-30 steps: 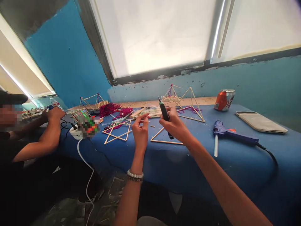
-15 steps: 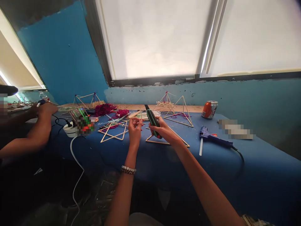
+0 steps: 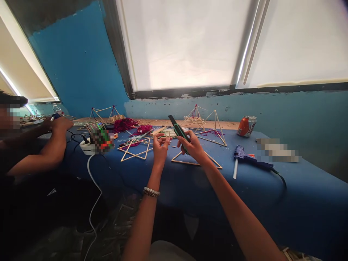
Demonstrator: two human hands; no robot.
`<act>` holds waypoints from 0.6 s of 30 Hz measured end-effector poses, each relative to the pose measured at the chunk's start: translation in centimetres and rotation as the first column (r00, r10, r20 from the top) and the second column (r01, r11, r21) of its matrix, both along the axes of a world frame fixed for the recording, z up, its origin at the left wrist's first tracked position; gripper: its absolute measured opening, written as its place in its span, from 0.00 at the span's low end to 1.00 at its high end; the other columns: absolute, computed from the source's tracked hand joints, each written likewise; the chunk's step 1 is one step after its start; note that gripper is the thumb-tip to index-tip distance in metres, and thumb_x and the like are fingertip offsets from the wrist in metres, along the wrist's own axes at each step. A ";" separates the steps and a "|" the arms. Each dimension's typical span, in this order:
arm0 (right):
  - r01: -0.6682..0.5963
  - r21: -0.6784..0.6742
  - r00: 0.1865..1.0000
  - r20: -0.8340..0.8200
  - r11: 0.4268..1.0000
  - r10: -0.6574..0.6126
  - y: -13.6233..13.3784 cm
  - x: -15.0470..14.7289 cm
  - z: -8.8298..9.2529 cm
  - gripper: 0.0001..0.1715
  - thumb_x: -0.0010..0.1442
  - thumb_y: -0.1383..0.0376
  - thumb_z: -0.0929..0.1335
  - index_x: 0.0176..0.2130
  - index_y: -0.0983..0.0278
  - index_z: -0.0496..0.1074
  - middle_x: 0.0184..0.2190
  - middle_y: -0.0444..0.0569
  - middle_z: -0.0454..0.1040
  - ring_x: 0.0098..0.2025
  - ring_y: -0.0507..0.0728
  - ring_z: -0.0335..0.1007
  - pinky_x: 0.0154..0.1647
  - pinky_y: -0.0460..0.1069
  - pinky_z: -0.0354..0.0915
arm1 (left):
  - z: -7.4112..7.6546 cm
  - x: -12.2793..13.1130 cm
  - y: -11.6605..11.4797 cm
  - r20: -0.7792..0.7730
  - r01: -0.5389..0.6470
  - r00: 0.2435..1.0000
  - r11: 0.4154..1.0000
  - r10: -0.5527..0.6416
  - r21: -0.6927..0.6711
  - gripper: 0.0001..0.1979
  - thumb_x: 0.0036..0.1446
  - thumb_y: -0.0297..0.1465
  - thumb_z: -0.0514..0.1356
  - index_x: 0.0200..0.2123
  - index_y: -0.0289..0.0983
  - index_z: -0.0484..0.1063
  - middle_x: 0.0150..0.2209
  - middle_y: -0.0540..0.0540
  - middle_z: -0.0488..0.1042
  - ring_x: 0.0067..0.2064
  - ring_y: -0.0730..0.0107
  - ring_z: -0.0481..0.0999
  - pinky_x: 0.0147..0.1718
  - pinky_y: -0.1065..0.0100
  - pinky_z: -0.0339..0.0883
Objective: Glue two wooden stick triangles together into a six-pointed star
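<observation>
My right hand (image 3: 193, 145) grips a green and black utility knife (image 3: 179, 133), its blade pointing up and to the left. My left hand (image 3: 161, 148) is raised beside it, fingertips pinched together; anything thin between them is too small to tell. Below my right hand, a flat triangle of thin wooden sticks (image 3: 196, 162) lies on the blue-covered table (image 3: 272, 195). Another flat stick frame (image 3: 134, 153) lies below and left of my left hand. Neither hand touches either frame.
Stick pyramids (image 3: 216, 132) stand behind my hands, with magenta yarn (image 3: 124, 125) at back left. To the right are a blue glue gun (image 3: 243, 156), a soda can (image 3: 246, 126) and a blurred object (image 3: 277, 149). A co-worker's hands (image 3: 60, 124) work at far left.
The knife has tilted further, its blade now leaning more to the upper left. My hands have spread slightly apart. The camera view has shifted a little.
</observation>
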State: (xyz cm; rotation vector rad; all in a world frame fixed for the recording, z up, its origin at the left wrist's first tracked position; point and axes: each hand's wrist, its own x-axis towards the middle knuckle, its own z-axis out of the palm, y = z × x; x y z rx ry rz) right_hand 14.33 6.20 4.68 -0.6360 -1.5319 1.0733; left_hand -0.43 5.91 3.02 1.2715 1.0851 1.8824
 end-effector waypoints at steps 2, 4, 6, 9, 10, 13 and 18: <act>0.009 0.014 1.000 0.019 1.000 -0.009 -0.1 0.1 0.0 0.26 0.59 0.46 0.71 0.38 0.58 0.56 0.23 0.37 0.75 0.14 0.48 0.62 0.13 0.44 0.56 | 0.0 0.0 0.0 -0.014 -0.002 1.000 1.000 0.002 0.004 0.23 0.52 0.38 0.65 0.49 0.36 0.68 0.37 0.43 0.82 0.32 0.70 0.76 0.25 0.74 0.62; 0.012 0.032 0.999 0.044 0.999 -0.013 -0.1 0.1 -0.1 0.25 0.59 0.46 0.72 0.37 0.58 0.57 0.22 0.37 0.75 0.13 0.48 0.61 0.13 0.43 0.54 | 0.1 -0.1 0.0 -0.008 -0.015 1.000 1.000 0.015 0.003 0.25 0.52 0.40 0.66 0.51 0.35 0.72 0.39 0.41 0.82 0.34 0.68 0.77 0.25 0.73 0.63; 0.019 0.052 0.997 0.070 0.998 -0.023 -0.1 0.2 -0.3 0.25 0.59 0.47 0.72 0.36 0.59 0.58 0.22 0.38 0.75 0.13 0.48 0.60 0.13 0.43 0.52 | 0.1 -0.1 0.0 0.013 -0.034 0.999 0.999 0.034 -0.004 0.25 0.51 0.41 0.66 0.49 0.34 0.75 0.41 0.39 0.82 0.36 0.67 0.78 0.26 0.73 0.65; 0.049 0.070 0.995 0.088 0.996 -0.055 -0.1 0.2 -0.5 0.25 0.60 0.46 0.72 0.36 0.59 0.59 0.22 0.38 0.75 0.14 0.47 0.60 0.13 0.43 0.53 | 0.2 -0.2 0.0 0.037 -0.041 0.998 0.999 0.041 0.001 0.24 0.50 0.42 0.67 0.48 0.34 0.76 0.42 0.38 0.82 0.36 0.67 0.78 0.27 0.72 0.66; 0.064 0.068 0.994 0.088 0.996 -0.070 -0.1 0.2 -0.5 0.25 0.60 0.46 0.72 0.36 0.59 0.59 0.22 0.38 0.74 0.14 0.47 0.60 0.13 0.43 0.53 | 0.1 -0.2 0.0 0.038 -0.035 0.999 0.999 0.034 0.006 0.25 0.51 0.42 0.67 0.48 0.34 0.76 0.42 0.38 0.82 0.35 0.68 0.78 0.27 0.73 0.65; 0.102 0.048 0.991 0.088 0.994 -0.106 0.0 0.2 -0.6 0.26 0.59 0.45 0.72 0.37 0.59 0.60 0.21 0.37 0.73 0.14 0.47 0.59 0.13 0.43 0.52 | -0.2 -0.3 0.3 0.050 -0.019 0.999 0.999 0.017 0.039 0.26 0.51 0.41 0.67 0.51 0.35 0.72 0.40 0.41 0.82 0.33 0.71 0.76 0.27 0.73 0.64; 0.104 0.033 0.991 0.077 0.994 -0.106 -0.2 0.1 -0.4 0.28 0.56 0.45 0.74 0.36 0.59 0.59 0.21 0.37 0.72 0.15 0.47 0.59 0.13 0.43 0.51 | -0.7 -0.2 0.9 -0.006 -0.082 0.997 0.996 0.082 0.035 0.22 0.53 0.36 0.63 0.50 0.37 0.65 0.36 0.45 0.81 0.31 0.72 0.75 0.30 0.72 0.64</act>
